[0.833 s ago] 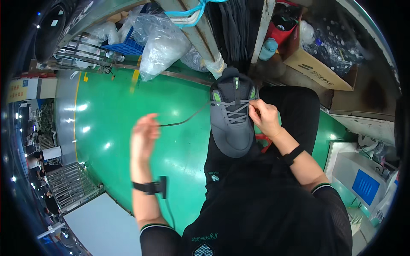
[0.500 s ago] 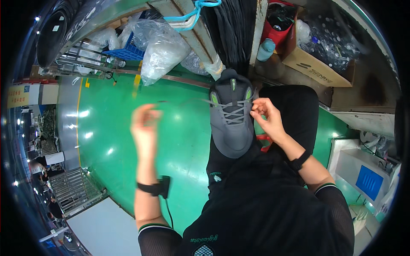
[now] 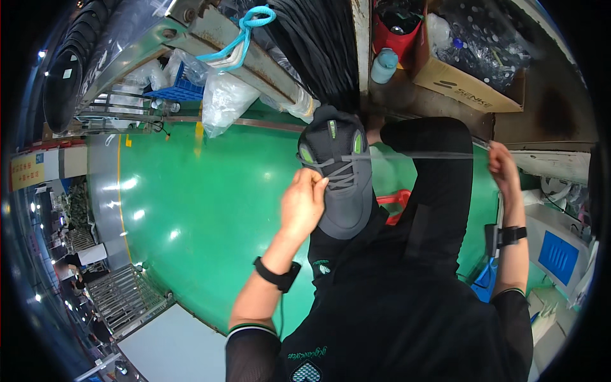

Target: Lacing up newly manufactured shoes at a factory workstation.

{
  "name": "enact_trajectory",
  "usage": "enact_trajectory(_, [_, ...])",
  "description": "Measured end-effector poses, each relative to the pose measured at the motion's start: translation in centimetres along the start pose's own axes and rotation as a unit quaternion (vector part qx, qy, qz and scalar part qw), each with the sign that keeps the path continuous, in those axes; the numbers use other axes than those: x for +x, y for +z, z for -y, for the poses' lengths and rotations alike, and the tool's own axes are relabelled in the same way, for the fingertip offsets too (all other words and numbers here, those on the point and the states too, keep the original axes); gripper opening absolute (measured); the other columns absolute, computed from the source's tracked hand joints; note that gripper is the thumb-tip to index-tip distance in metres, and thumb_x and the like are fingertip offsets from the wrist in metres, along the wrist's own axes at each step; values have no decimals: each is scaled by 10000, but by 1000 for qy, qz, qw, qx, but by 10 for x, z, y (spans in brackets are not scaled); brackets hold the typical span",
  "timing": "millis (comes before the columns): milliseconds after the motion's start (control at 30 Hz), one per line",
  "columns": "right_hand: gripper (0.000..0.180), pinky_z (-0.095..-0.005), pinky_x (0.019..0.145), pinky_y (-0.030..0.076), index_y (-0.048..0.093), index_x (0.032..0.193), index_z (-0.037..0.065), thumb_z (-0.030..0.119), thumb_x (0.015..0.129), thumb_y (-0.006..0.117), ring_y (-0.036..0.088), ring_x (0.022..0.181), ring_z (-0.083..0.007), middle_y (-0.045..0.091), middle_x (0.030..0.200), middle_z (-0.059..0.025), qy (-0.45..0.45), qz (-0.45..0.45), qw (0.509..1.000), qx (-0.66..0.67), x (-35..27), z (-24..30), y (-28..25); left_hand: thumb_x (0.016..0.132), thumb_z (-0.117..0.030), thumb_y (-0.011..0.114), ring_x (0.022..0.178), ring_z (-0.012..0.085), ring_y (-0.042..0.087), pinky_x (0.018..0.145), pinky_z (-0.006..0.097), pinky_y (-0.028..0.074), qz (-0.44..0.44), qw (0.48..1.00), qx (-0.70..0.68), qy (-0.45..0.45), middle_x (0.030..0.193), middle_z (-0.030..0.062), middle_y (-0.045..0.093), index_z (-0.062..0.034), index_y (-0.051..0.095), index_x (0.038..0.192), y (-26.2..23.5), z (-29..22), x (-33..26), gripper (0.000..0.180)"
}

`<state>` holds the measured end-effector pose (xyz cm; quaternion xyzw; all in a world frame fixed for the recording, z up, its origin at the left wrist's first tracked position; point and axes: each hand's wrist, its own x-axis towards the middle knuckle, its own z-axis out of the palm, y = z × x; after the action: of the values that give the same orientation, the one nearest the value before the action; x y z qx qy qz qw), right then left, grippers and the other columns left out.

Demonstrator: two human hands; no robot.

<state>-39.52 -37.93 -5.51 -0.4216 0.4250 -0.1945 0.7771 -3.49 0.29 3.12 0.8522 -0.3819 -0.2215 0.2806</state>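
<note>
Shoe (image 3: 349,209) on leg (image 3: 322,253), pinched by left hand (image 3: 303,201) at its laced edge, seemingly as anchor against lace (image 3: 439,155) stretched in grip of right hand (image 3: 503,167)

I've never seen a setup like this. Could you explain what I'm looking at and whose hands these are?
No machine here: these are a person's own bare hands, seen from above by a wide fisheye camera on their head, so straight edges bend. A grey shoe, toe toward the wearer, appears to rest on the left leg. The left hand has its fingers at the shoe's laced side; its exact grip is unclear. The right hand, out to the side, holds a lace stretched from the shoe. Beyond are a cardboard box and a green floor.
</note>
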Motion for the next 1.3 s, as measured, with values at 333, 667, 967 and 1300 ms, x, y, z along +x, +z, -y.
enact_trajectory(333, [229,-238,638,496,589,1139,37,29,922,514,604,694,-91,700,868,-59,-170,4,959,-225,0,-3,223,954,-29,537,736,154,640,669,270,522,-127,880,-445,-105,961,129,667,51,628,1037,-11,6,9,147])
enact_trajectory(667, [90,-376,589,489,614,825,19,99,861,633,651,642,-299,651,683,-121,-260,111,837,-469,-16,-35,313,848,-76,667,719,181,598,688,299,471,-208,976,-65,10,779,-1,651,-90,686,869,-8,5,29,32])
enact_trajectory(967, [128,-380,539,484,519,859,62,126,801,613,640,677,-287,578,740,-88,-456,280,525,-662,13,-5,314,760,-116,664,939,259,540,868,475,355,-172,932,260,183,818,27,604,-84,657,764,-32,-9,32,34])
enact_trajectory(1300, [359,-412,666,522,537,918,53,114,647,764,620,842,-284,524,958,-83,-453,462,415,-639,47,32,349,692,-110,651,923,236,547,850,419,381,-38,905,344,247,778,39,586,-61,634,696,-46,-37,63,51])
